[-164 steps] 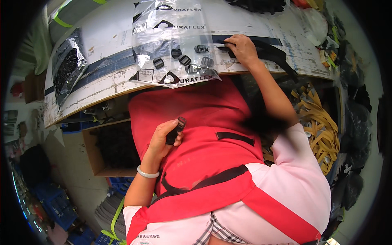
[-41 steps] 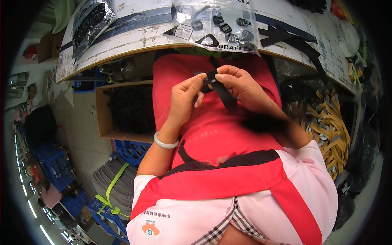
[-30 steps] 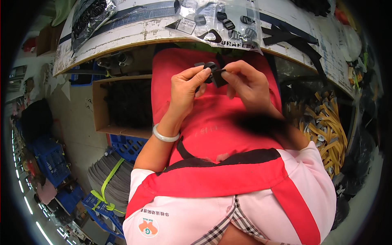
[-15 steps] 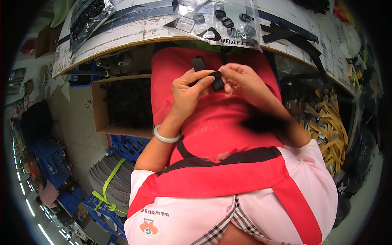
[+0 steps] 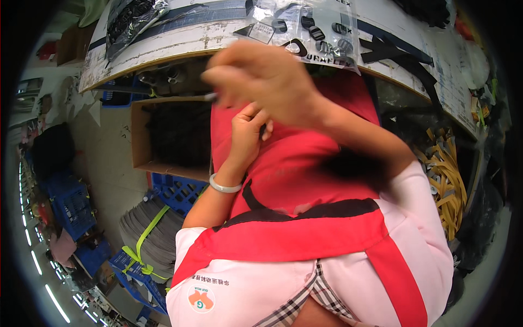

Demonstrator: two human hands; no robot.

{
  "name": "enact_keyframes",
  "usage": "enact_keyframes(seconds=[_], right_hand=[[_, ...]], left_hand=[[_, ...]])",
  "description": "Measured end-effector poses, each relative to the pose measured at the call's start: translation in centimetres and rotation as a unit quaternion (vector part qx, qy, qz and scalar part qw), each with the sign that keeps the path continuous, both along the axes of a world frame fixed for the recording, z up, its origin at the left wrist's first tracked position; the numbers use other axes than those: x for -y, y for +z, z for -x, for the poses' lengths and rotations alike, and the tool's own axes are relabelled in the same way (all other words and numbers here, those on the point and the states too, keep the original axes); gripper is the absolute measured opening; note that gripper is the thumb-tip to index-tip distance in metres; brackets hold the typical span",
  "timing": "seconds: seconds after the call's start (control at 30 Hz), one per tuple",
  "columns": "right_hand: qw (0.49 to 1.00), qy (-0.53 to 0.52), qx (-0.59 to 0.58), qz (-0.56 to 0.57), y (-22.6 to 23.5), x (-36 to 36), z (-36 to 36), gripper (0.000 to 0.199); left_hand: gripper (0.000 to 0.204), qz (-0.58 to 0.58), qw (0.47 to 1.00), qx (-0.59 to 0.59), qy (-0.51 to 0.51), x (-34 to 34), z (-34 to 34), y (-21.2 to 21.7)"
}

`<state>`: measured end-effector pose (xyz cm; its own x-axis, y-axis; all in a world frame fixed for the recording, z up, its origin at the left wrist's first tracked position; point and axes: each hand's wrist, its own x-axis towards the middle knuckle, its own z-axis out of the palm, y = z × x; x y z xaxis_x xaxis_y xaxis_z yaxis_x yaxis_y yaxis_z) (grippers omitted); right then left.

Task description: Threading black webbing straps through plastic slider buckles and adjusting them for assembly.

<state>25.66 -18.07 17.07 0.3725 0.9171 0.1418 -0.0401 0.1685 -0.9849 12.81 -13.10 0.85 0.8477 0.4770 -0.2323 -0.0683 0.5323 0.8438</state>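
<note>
Over the red apron (image 5: 305,152) on my lap, my left hand (image 5: 248,133) is closed with its fingers curled. A small dark patch shows between those fingers, but what they hold, if anything, is hidden. My right hand (image 5: 267,82) reaches across to the left, above and beyond the left one, and motion smears its fingers. Whether it holds anything cannot be made out. Left of both hands stands an open cardboard box (image 5: 143,133) with a heap of black pieces (image 5: 182,133) in it.
Beyond my lap runs a worn white table (image 5: 218,34), bearing a clear bag of black buckles (image 5: 313,32), black straps (image 5: 400,54) and another plastic bag (image 5: 133,22). Yellow-tan strips (image 5: 447,185) lie at the right. A grey webbing coil (image 5: 147,231) and blue crates (image 5: 68,204) are at the left.
My right hand has swung left and away from me, off the black webbing piece both hands held. That piece no longer shows. The left hand has curled and moved slightly nearer me.
</note>
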Motion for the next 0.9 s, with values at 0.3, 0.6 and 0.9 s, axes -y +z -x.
enact_keyframes(seconds=[0.3,0.6,0.9], right_hand=[[0.888,-0.047,0.430,0.155,-5.9,-0.3,-2.4,0.032],[0.943,0.017,-0.054,0.327,-10.9,4.0,-4.1,0.029],[0.974,-0.033,-0.090,0.205,-10.6,6.0,-5.8,0.017]], left_hand=[[0.012,0.011,0.999,-0.047,0.024,0.9,-0.6,3.2],[0.012,-0.030,0.990,-0.075,-0.118,-0.2,-0.1,3.2],[0.036,0.364,0.931,-0.012,0.013,-2.2,0.0,4.5]])
